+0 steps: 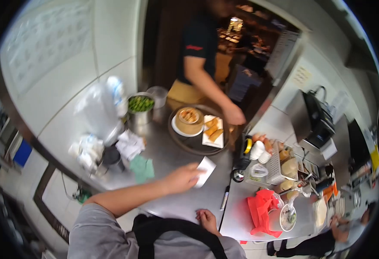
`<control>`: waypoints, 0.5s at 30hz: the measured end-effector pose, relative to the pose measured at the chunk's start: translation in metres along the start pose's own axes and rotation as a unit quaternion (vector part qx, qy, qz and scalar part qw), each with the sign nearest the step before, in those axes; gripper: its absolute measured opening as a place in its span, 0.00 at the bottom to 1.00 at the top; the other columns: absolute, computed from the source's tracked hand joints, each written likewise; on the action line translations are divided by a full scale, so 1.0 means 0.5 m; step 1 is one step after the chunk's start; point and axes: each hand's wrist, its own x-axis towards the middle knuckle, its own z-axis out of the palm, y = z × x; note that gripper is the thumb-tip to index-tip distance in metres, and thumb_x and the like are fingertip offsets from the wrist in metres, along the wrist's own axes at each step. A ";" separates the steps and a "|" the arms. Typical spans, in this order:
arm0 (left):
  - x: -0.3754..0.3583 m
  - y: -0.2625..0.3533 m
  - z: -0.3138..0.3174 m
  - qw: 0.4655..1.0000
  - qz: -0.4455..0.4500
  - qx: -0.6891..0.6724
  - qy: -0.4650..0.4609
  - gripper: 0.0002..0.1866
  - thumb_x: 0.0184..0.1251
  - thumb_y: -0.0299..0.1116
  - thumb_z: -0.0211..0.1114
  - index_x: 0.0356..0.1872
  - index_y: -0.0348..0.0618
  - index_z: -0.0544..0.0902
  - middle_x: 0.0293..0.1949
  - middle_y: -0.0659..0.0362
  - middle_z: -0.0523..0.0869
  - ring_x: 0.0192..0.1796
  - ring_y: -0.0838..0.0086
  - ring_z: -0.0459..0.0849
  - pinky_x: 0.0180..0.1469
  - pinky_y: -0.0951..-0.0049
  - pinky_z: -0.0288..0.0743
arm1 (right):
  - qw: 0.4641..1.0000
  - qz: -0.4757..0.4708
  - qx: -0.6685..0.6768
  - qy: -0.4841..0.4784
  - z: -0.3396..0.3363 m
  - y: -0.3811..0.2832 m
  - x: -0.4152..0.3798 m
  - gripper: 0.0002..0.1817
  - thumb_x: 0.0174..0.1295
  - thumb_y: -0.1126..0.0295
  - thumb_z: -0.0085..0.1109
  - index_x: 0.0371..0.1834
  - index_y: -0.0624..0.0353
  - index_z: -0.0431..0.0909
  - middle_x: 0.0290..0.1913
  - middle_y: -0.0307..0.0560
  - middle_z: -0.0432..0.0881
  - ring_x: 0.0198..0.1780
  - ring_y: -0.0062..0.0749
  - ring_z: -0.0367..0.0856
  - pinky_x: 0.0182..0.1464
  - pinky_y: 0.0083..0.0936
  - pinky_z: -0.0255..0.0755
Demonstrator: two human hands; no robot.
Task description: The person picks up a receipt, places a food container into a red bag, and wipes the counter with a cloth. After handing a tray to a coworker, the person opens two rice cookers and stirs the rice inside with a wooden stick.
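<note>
Your left hand (pixel 183 178) reaches out over the brushed-steel tabletop (pixel 162 154), fingers pinched together on a flat, thin white slip (pixel 205 172). The slip is held near the tray's front edge; any print on it is too blurred to read.

Your right hand (pixel 208 221) is low by your body at the tabletop's near edge, fingers loosely curled; cannot tell whether it has hold of anything.

Beyond the slip: a dark round tray (pixel 194 145) with a raised rim. On it, a tan, drum-shaped vessel (pixel 188 128) of chunky food, and beside that a glossy white oblong plate (pixel 206 139) bearing 3 crisp golden rolls (pixel 216 135). A co-worker's hand (pixel 234 115) is at the tray's far side.

To your left, a limp green sheet (pixel 142 168), crumpled white paper (pixel 130 144) and a shiny metal pot (pixel 141 118) of chopped greens (pixel 140 103). To your right, a slim marker (pixel 225 198) and a wrinkled red bag (pixel 261 211).
</note>
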 end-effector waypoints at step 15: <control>-0.127 -0.463 -0.166 0.744 -0.329 0.175 0.554 0.21 0.58 0.30 0.68 0.53 0.37 0.76 0.53 0.44 0.75 0.56 0.50 0.74 0.59 0.60 0.69 | 0.999 -0.009 -0.043 0.029 0.010 0.024 0.016 0.10 0.74 0.72 0.48 0.41 0.65 0.79 0.30 0.40 0.80 0.28 0.19 0.77 0.32 0.17 0.73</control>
